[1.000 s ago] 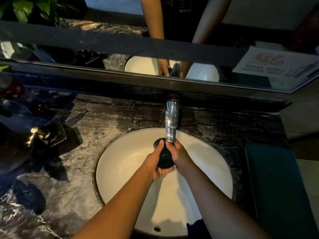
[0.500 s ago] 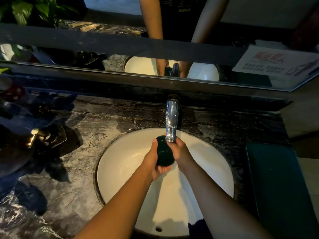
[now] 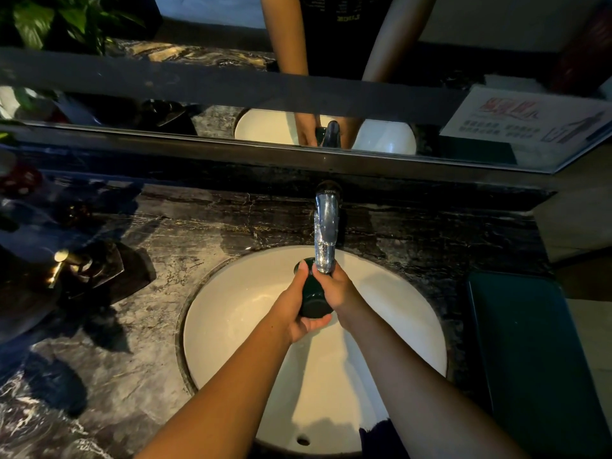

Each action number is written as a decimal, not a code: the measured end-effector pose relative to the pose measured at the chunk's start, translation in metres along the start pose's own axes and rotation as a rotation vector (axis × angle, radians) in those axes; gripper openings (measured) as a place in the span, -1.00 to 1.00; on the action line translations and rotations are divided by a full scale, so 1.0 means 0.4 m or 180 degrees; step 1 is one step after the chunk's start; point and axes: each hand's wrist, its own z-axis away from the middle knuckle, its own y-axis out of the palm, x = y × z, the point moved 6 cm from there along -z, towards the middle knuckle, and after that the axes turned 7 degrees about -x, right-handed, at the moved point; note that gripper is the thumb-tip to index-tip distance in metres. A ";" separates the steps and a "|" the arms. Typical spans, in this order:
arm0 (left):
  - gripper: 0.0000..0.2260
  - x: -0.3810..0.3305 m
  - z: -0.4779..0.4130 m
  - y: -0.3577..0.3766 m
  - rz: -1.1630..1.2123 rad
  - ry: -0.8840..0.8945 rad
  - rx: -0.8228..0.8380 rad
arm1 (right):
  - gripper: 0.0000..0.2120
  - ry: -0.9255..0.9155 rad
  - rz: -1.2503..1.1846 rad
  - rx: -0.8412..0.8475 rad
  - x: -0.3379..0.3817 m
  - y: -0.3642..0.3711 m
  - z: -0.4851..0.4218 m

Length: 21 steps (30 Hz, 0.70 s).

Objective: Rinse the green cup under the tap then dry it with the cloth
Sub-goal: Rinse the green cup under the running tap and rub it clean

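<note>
A dark green cup [image 3: 313, 296] is held over the white basin [image 3: 231, 313], tilted with its mouth up under the spout of the chrome tap [image 3: 326, 233]. My left hand [image 3: 294, 309] wraps its left side and cradles its base. My right hand [image 3: 334, 286] grips its right side just below the spout. Whether water runs is hard to tell in the dim light. A dark cloth [image 3: 381, 438] shows at the bottom edge, beside my right forearm.
Dark marble counter [image 3: 139, 342] surrounds the basin. A brass-topped soap dispenser [image 3: 66, 263] on a dark tray stands at the left. A dark teal tray [image 3: 530, 359] lies at the right. A mirror [image 3: 265, 127] runs along the back, with a plant at far left.
Both hands have turned the cup a little under the spout, so its base now faces me more. The arms stay in the same place.
</note>
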 end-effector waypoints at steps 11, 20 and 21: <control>-0.60 -0.013 -0.025 0.000 0.0896 0.0000 -0.0102 | -0.75 0.0325 -0.0927 -0.0514 -0.067 -0.039 0.037; -0.70 -0.010 -0.024 -0.020 0.1678 0.0300 0.0057 | -0.56 0.0033 -0.0902 -0.0028 -0.075 0.039 0.103; -0.65 -0.006 -0.023 -0.021 0.1650 0.0344 0.0061 | -0.44 0.0077 -0.0927 -0.0024 -0.081 0.039 0.097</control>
